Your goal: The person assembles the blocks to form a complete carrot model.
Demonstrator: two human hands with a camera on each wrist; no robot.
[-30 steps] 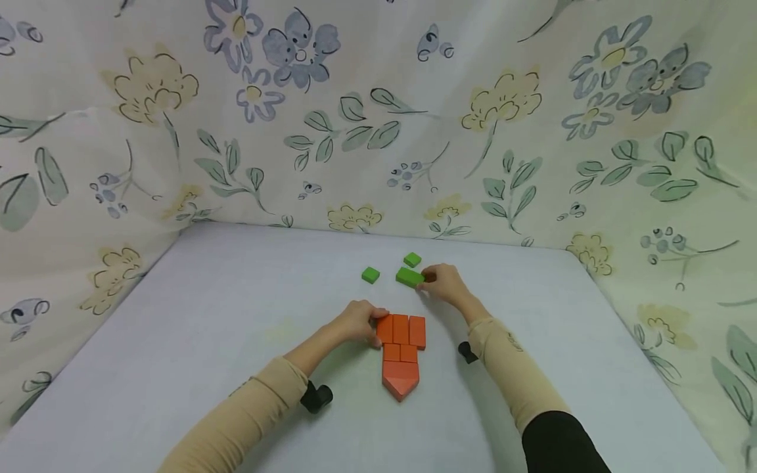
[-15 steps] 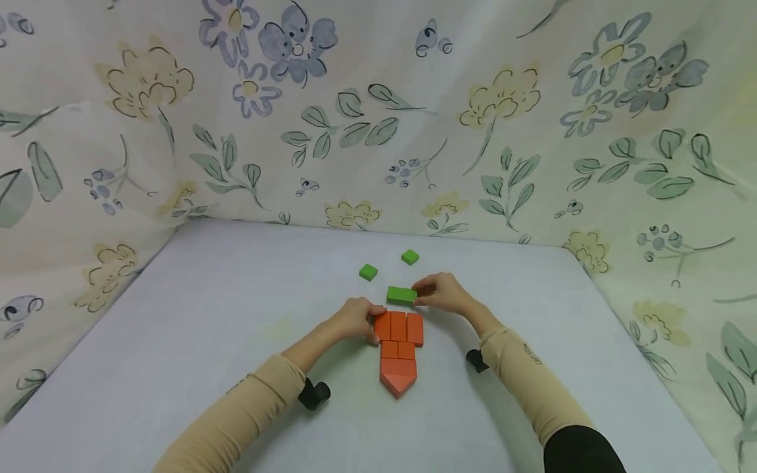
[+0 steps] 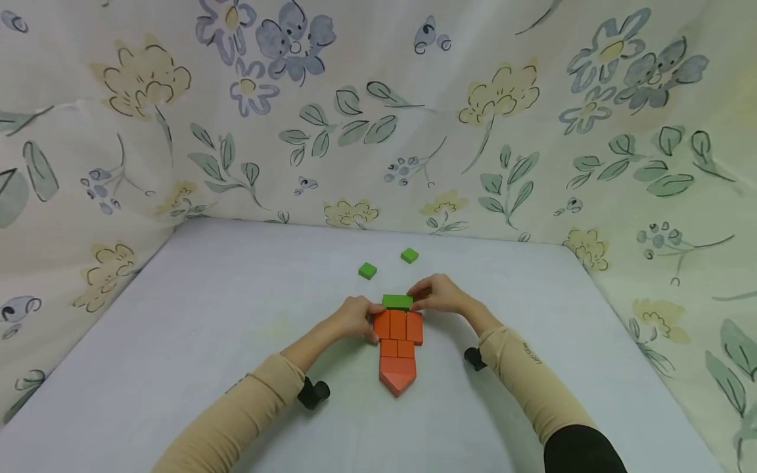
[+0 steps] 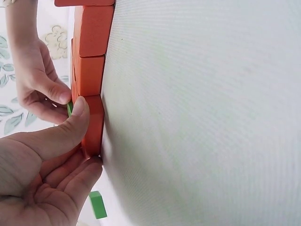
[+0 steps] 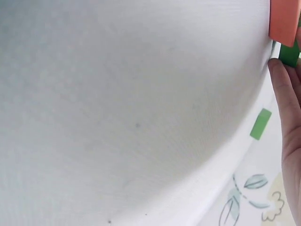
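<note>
A long green block (image 3: 397, 301) lies against the far edge of several orange blocks (image 3: 398, 324). My right hand (image 3: 439, 293) pinches its right end between thumb and fingers. My left hand (image 3: 355, 318) grips the far left orange block (image 3: 382, 325), with the thumb (image 4: 79, 107) on its near side and the fingertips at its far corner. Three orange blocks make the far row; two smaller ones sit below them, and a pointed orange block (image 3: 398, 376) faces the near side. In the right wrist view the fingers partly cover the green block (image 5: 289, 54).
Two small green blocks lie farther back on the white table (image 3: 266, 282), one to the left (image 3: 367, 270) and one near the middle (image 3: 409, 255). A floral curtain (image 3: 378, 112) hangs behind and along the sides. Black wrist cameras (image 3: 314, 394) stick out below both wrists.
My right hand has brought the long green block toward me and leftward, turning it parallel to the orange row and against it. My left hand has stayed at its orange block.
</note>
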